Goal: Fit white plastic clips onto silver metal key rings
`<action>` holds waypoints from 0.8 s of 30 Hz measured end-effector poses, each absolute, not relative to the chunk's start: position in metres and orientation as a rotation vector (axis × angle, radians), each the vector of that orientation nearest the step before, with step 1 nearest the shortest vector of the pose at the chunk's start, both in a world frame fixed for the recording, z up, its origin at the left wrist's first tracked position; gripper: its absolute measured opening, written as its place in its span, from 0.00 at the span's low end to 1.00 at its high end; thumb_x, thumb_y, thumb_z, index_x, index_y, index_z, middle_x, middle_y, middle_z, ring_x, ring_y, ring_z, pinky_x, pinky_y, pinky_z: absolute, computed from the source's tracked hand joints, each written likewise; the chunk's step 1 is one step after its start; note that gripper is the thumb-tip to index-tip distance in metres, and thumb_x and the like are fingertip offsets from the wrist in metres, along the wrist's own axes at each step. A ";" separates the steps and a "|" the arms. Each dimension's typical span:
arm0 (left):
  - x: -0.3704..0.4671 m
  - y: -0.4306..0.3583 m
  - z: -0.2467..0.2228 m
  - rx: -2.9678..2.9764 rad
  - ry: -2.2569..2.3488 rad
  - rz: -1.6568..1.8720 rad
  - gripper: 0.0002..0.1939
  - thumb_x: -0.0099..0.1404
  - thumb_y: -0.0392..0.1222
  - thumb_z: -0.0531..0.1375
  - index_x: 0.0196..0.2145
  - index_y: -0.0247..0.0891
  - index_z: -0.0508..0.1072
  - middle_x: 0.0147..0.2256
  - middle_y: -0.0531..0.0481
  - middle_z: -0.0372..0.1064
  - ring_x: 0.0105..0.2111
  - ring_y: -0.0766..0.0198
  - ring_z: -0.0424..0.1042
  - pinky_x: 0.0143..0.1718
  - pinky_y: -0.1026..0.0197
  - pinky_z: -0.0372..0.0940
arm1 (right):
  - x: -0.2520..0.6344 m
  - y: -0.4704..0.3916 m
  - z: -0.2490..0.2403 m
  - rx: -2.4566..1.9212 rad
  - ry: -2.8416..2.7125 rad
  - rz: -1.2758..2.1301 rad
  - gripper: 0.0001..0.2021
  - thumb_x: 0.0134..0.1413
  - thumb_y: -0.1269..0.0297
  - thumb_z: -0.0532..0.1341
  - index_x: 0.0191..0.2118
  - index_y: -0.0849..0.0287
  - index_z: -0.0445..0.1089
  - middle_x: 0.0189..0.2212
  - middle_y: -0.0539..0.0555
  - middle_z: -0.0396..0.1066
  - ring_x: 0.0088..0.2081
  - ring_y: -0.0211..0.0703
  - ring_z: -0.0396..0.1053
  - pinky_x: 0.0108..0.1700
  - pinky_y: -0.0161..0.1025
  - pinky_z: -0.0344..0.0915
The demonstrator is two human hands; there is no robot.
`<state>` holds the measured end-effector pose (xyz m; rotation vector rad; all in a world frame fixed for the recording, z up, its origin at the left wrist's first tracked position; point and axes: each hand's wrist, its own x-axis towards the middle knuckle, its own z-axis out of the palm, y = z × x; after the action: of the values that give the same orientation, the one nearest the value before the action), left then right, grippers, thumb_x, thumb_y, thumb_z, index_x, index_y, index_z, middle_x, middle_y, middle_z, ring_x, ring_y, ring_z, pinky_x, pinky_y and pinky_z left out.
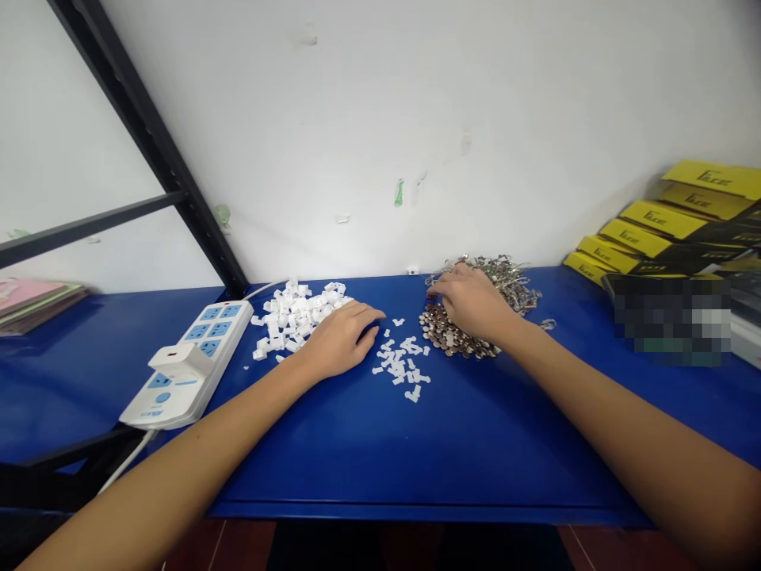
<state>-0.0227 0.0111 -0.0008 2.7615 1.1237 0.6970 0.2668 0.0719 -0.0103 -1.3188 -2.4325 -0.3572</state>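
My left hand (345, 337) lies palm down on the blue table, fingers stretched out and thumb apart, with nothing seen in it. Its back edge borders a heap of small white plastic pieces (291, 317). Just right of its fingertips, thin white cut-out bits (404, 365) are scattered. My right hand (472, 301) reaches over a pile of small shiny round metal discs (452, 337), fingers bent down and drawn together. What its fingertips hold, if anything, is too small to name. Behind that hand is a tangle of thin silvery metal pieces (514, 281), partly covered by it.
A white power strip (229, 337) with a plugged-in adapter (181, 361) lies at left, beside a black metal frame (154, 127). Yellow and black boxes (659, 218) are stacked at right. A white wall (380, 119) stands behind the blue table (416, 460).
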 end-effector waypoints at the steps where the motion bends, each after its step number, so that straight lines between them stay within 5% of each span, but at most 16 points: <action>1: -0.023 0.011 -0.001 2.758 1.125 0.693 0.16 0.75 0.39 0.52 0.55 0.38 0.74 0.52 0.41 0.75 0.52 0.51 0.73 0.54 0.46 0.71 | 0.266 0.072 -0.011 -1.314 -2.445 -0.372 0.19 0.61 0.74 0.53 0.44 0.57 0.81 0.43 0.62 0.80 0.48 0.63 0.67 0.45 0.58 0.64; 14: -0.023 0.013 -0.001 2.807 1.125 0.661 0.16 0.74 0.39 0.53 0.55 0.37 0.74 0.51 0.40 0.76 0.51 0.51 0.73 0.54 0.45 0.71 | 0.270 0.077 -0.009 -1.299 -2.486 -0.369 0.10 0.64 0.72 0.57 0.42 0.61 0.78 0.39 0.63 0.77 0.47 0.58 0.68 0.50 0.50 0.64; 20: -0.025 0.015 -0.004 2.788 1.135 0.674 0.16 0.75 0.40 0.53 0.56 0.38 0.74 0.51 0.41 0.75 0.52 0.52 0.73 0.55 0.47 0.70 | 0.270 0.077 -0.011 -1.363 -2.458 -0.394 0.15 0.65 0.71 0.57 0.52 0.67 0.75 0.46 0.66 0.77 0.52 0.60 0.68 0.53 0.51 0.65; 24: -0.026 0.017 -0.005 2.829 1.146 0.699 0.16 0.75 0.40 0.54 0.55 0.37 0.74 0.51 0.41 0.76 0.52 0.52 0.73 0.55 0.47 0.70 | 0.271 0.080 -0.013 -1.356 -2.496 -0.432 0.13 0.66 0.70 0.57 0.46 0.66 0.79 0.41 0.65 0.76 0.49 0.60 0.67 0.51 0.51 0.65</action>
<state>-0.0263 0.0169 -0.0047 2.8289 1.1465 0.6988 0.2712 0.0799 -0.0126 -1.3556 -2.4961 -0.4316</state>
